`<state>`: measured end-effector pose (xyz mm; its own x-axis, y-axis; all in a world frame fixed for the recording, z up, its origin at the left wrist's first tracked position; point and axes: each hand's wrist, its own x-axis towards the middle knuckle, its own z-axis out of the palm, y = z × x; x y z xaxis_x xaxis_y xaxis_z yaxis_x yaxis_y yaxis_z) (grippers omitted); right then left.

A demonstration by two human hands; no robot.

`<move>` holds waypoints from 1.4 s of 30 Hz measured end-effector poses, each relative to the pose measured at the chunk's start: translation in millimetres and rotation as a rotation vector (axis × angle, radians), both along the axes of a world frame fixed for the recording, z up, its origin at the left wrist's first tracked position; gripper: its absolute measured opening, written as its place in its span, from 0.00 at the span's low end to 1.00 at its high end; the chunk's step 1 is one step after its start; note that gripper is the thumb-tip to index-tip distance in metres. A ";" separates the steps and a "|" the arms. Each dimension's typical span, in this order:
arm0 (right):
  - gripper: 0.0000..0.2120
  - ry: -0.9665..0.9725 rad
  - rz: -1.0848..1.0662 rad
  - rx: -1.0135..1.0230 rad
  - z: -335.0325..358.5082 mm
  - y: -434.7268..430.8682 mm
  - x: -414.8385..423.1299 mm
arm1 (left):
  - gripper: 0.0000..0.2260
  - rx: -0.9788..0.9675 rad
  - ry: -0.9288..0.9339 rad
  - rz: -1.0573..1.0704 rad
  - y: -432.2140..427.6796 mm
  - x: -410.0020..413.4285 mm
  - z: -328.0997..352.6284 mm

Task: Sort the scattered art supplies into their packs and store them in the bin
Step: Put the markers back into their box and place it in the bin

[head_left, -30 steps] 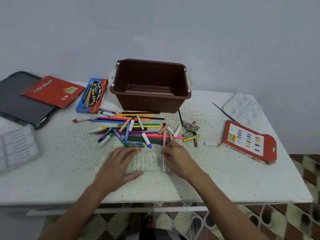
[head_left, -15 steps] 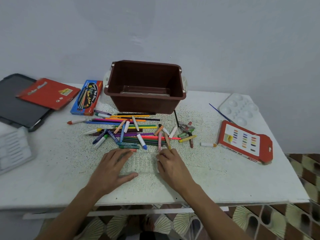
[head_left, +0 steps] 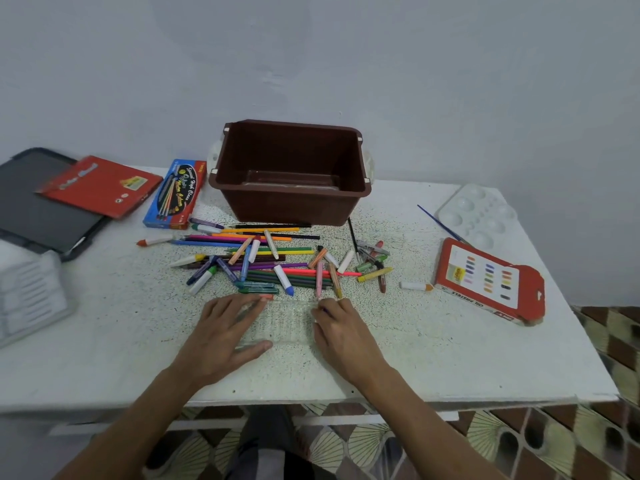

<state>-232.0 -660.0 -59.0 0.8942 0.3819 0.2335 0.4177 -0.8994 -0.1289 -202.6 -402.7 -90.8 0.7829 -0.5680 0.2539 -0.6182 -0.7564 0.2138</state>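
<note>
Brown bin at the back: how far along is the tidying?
Barely begun: no pack shows inside the brown bin. In hand: left hand lies flat on a clear tray, right hand at its edge. Left: the scattered crayons and pencils, plus the oil pastels box and pencil box, outside the bin.

Likely a room at home, plain pale painted wall (head_left: 346, 64), patterned brown-and-cream floor tiles (head_left: 554, 441), white speckled bench (head_left: 450, 358), scattered crayons and pencils (head_left: 263, 261), paint palette (head_left: 478, 216), brown plastic bin (head_left: 291, 202)
</note>
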 end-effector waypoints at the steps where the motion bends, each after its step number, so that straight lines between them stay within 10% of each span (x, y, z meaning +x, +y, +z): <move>1: 0.05 0.010 -0.008 -0.003 -1.5 -0.2 -0.7 | 0.32 0.000 0.004 0.001 0.0 -0.2 0.0; 11: 0.12 -0.016 -0.042 0.234 8.1 -13.8 -5.3 | 0.30 -0.030 0.060 0.010 0.8 -3.4 2.9; 22: 0.19 0.239 -0.785 0.145 12.0 -123.1 25.0 | 0.29 -0.078 0.101 -0.025 -0.8 -1.6 6.0; 29: 0.11 0.127 -0.757 0.162 5.7 -126.5 19.5 | 0.29 -0.066 0.077 -0.026 0.7 -2.4 5.4; 42: 0.05 0.351 -0.457 0.963 42.1 -50.5 6.0 | 0.29 -0.071 0.088 -0.014 -1.1 -3.4 6.8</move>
